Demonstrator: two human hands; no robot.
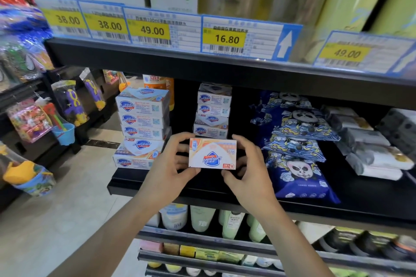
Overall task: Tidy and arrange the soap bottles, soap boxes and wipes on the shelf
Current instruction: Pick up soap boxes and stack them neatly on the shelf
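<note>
A white soap box point(212, 153) with a blue shield logo, turned upside down, is held over the front of the black shelf point(202, 189). My left hand point(172, 159) grips its left end and my right hand point(246, 164) grips its right end. Behind it stands a short stack of soap boxes point(212, 111). A taller stack of soap boxes point(143, 126) rises at the shelf's left end, with an orange bottle point(158, 83) behind it. Blue panda-print wipes packs point(297, 141) lie overlapped to the right. Grey-white wipes packs point(369, 144) are piled further right.
Price tags point(225, 37) line the upper shelf edge. Pale green and white bottles point(202, 218) stand on the shelf below, with small boxes point(195, 252) lower still. Hanging toys point(69, 105) fill a rack to the left across the tiled aisle floor.
</note>
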